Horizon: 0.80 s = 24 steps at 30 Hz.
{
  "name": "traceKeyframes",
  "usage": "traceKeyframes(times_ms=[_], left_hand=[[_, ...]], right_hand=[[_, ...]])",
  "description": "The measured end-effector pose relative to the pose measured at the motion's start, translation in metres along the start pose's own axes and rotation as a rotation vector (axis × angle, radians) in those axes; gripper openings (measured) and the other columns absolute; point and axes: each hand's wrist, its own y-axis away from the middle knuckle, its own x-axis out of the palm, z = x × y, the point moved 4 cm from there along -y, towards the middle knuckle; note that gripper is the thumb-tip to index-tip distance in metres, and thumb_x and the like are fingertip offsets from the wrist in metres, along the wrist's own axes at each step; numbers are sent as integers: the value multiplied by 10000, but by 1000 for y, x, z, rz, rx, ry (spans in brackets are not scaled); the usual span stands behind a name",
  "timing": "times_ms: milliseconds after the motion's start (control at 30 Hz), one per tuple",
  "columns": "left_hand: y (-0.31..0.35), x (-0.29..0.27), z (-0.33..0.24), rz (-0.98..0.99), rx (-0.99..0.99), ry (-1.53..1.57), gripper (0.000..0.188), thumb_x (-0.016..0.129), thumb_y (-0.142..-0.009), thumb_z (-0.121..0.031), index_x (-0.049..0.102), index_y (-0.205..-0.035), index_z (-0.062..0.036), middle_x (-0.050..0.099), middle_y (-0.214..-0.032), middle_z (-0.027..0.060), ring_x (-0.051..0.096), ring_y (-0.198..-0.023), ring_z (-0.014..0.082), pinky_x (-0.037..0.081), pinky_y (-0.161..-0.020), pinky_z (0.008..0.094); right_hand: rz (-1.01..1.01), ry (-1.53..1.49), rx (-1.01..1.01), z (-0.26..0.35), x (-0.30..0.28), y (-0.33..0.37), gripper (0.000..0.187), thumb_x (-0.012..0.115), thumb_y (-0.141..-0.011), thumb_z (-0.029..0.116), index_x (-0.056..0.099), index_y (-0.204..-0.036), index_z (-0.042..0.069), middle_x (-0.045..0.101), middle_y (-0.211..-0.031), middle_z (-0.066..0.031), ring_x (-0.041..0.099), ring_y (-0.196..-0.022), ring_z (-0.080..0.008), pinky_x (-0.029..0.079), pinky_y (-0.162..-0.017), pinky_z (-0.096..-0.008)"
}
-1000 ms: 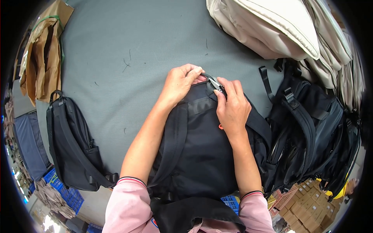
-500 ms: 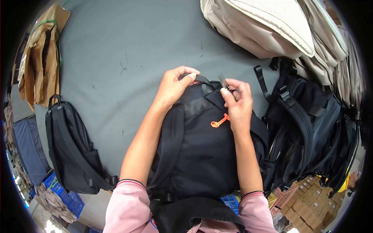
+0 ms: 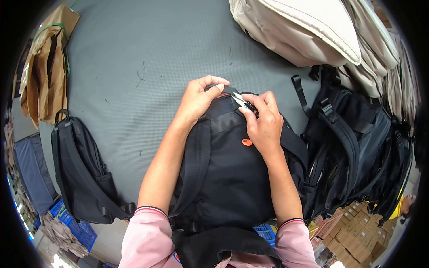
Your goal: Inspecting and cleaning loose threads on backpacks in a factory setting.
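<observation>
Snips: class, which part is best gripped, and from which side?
By the dark handles, I'd judge, coming from the right, as the right hand does: the pointed metal blades face left, toward the left hand, so the right side looks safer.

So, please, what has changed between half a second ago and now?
The right hand moved left, bringing the snips close to the carry handle of the black backpack. The orange cord, stretched out before, now shows only its looped end. The left hand still pinches the handle.
</observation>
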Motion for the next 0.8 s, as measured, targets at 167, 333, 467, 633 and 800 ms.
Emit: traceKeyframes(times_ms=[167,333,467,633,800], left_hand=[[0,-1,1,0,8,-9,163,556,-864,-64,648,-986,-9,642,-911,37,610,-783,84,486,-759,213],[-2,-2,2,10,1,-18,160,565,-860,-72,651,-982,-15,648,-869,45,607,-771,85,486,-753,212],[-1,-3,2,-7,3,-39,175,554,-866,-78,651,-1000,-21,663,-841,90,623,-769,115,492,-697,232],[3,-2,-3,52,-10,94,211,574,-855,-75,632,-1048,-11,664,-893,96,625,-819,124,503,-744,251],[-4,-5,-7,259,-8,80,287,616,-866,-132,595,-1126,-13,651,-987,91,598,-908,123,483,-816,257]], right_hand=[[-13,-24,-3,-2,3,-1,197,680,-747,82,627,-936,85,513,-829,-56,586,-625,-233,460,-541,-347],[-34,-51,-4,-5,2,-2,170,681,-748,80,641,-913,80,517,-811,-56,580,-618,-232,458,-537,-343],[-19,-54,57,-5,5,1,161,675,-756,72,646,-914,78,522,-813,-60,586,-645,-226,467,-563,-326],[-42,-120,124,-8,3,-2,212,680,-752,82,639,-960,76,534,-844,-72,590,-731,-228,478,-666,-320],[78,-123,198,-18,7,-24,199,715,-730,126,651,-912,73,580,-801,-70,576,-699,-217,458,-652,-327]])
